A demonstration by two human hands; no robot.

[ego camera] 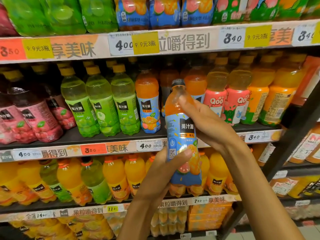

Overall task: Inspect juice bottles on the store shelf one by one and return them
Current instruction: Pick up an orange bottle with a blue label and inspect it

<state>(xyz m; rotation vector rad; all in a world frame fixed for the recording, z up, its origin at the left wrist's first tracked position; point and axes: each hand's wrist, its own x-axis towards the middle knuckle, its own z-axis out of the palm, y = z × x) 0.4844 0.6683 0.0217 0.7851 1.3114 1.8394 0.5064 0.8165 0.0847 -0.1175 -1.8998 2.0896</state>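
I hold an orange juice bottle (pixel 181 129) with a blue label and a dark cap upright in front of the middle shelf. My left hand (pixel 166 163) grips its lower part, thumb across the label. My right hand (pixel 206 122) wraps the upper part from the right, fingers behind the neck. A matching blue-label bottle (pixel 149 104) stands on the middle shelf (pixel 110 135) just left of the held one, with a gap behind the held bottle.
Green grape bottles (pixel 102 104) and pink bottles (pixel 32 118) fill the shelf to the left; Qoo bottles (pixel 216 99) and orange bottles (pixel 280 97) stand to the right. Shelves above and below are packed. A dark rack post (pixel 284 144) slants at the right.
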